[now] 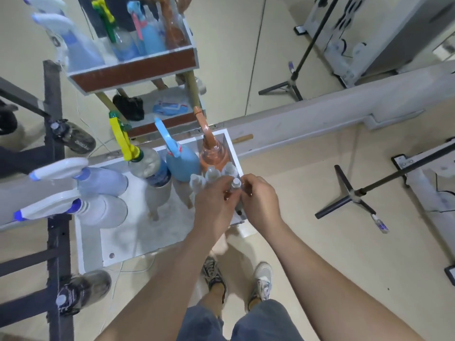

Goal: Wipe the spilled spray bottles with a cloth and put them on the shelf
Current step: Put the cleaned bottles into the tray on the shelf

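Note:
A white shelf tray [128, 242] holds upright spray bottles: two white and blue ones [98, 183] at the left, a clear one with a yellow trigger [147, 166], a light blue one [181, 163] and an orange one [213, 156]. Several small clear bottles [211, 174] stand at the tray's right corner. My left hand [214, 203] and my right hand [261, 203] meet there, fingers curled round one small clear bottle [236, 182] with a white cap. No cloth is in sight.
A mirror behind the tray reflects the shelf and its bottles [138, 62]. A black metal frame [56, 168] stands at the left with dark jugs [78, 291] on the floor. Tripod legs [349, 195] spread over the beige floor at the right. My shoes [236, 279] are below the tray.

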